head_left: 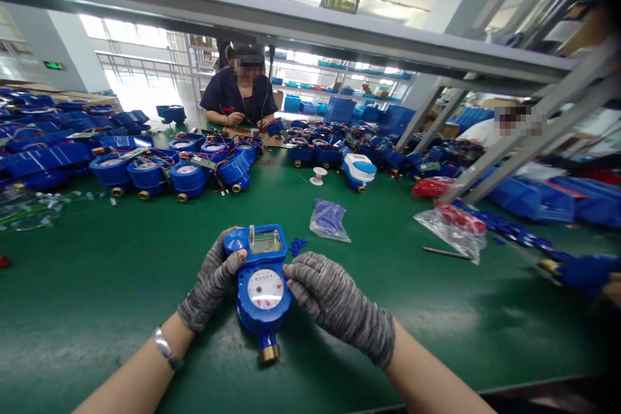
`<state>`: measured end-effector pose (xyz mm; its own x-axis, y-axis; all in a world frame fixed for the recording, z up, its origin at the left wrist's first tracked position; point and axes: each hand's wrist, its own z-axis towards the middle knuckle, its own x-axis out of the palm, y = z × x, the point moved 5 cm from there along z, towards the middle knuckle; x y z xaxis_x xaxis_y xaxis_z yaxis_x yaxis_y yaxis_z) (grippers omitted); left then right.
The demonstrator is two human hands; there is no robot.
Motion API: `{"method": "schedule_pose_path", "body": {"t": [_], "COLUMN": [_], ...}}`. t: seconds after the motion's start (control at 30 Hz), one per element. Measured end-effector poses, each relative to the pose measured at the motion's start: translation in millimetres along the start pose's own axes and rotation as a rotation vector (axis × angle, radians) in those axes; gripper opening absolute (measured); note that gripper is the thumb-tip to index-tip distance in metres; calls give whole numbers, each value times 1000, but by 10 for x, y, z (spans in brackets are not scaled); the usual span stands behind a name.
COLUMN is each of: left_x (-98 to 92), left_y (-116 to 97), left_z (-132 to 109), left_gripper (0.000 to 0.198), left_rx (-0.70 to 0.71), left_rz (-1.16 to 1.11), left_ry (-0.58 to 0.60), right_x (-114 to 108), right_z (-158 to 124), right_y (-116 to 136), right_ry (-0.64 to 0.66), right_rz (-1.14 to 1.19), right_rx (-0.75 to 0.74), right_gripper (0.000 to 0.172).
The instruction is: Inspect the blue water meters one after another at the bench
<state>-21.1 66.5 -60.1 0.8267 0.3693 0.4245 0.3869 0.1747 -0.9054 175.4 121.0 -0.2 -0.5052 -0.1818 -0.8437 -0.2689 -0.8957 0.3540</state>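
Your left hand point(213, 284), in a grey knit glove, grips the blue water meter point(262, 286) from its left side, thumb lying on the upper left corner beside the small display. Your right hand point(334, 301), gloved the same way, closes its curled fingers against the meter's right edge next to the round dial. The meter lies face up on the green table point(97, 284), near you and centred, brass fitting pointing toward you. Just beyond it sits a scatter of small blue parts point(297, 246), then a clear bag of blue pieces point(328, 220). Far left stands a row of blue meters point(179, 171). A co-worker point(240, 94) sits at the far side.
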Motion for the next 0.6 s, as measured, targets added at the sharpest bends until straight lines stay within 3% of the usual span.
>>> {"method": "schedule_pose_path", "body": {"t": [0.1,0.2,0.33,0.47,0.6], "left_x": [-11,-8,-4,-23,-45], "left_y": [33,19,-7,12,44], "left_z": [1,-1,-2,3,20], "left_gripper": [58,60,61,62,58], "left_rx": [13,44,76,66,47], "left_rz": [-15,6,37,43,43], "left_ry": [-21,-18,0,9,20], "right_x": [53,132,266,257,285], "right_z": [-18,7,82,194,233], "right_y": [-50,-186,-243,-234,-201], "right_ry": [-47,-27,133,228,242], "right_rz": [119,570,1127,1153,1200], "right_rx": [115,390,663,751,790], "right_gripper": [30,32,41,43,39]}}
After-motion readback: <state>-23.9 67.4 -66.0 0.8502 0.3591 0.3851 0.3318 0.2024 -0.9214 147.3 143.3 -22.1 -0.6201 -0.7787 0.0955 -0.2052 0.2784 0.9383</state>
